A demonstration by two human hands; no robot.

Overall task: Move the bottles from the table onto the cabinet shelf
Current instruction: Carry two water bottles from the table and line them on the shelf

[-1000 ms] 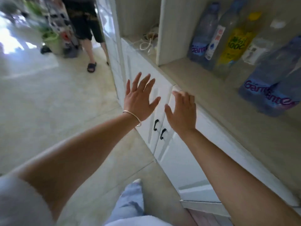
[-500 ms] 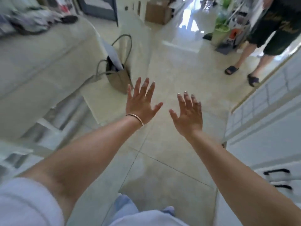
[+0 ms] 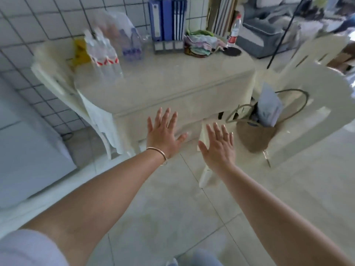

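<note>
A cream-covered table (image 3: 172, 87) stands ahead of me. At its back left, blurred by motion, several clear bottles with red-and-white labels (image 3: 104, 56) stand next to purple-labelled bottles (image 3: 131, 45) and a yellow one (image 3: 80, 52). One more clear bottle with a red label (image 3: 234, 31) stands at the back right. My left hand (image 3: 163, 133), with a bangle on the wrist, and my right hand (image 3: 219, 144) are held out in front of the table's near edge, fingers spread, holding nothing. The cabinet shelf is out of view.
Blue binders (image 3: 167, 20) and a pile of cloths (image 3: 201, 45) sit at the table's back. A cream chair (image 3: 57, 73) stands at the left. Another chair (image 3: 311, 96) at the right holds a woven bag (image 3: 255, 135). A tiled wall is behind.
My view has swung from the cabinet, across the floor, round to the table. Both hands stay spread and empty in front of me throughout.
</note>
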